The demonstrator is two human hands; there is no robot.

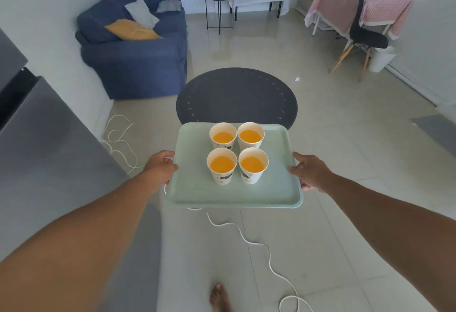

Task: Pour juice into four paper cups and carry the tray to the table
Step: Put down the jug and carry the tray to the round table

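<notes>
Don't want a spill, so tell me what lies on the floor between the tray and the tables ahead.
A white cord snakes across the floor just under and behind the tray, near the bare foot. Ahead lies a flat dark round rug; beyond it, bare tile.

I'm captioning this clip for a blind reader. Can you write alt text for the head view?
Two hands, left hand and right hand, hold a pale green tray by its side edges, carrying four paper cups of orange juice above a tiled floor with a white cord trailing across it.
</notes>
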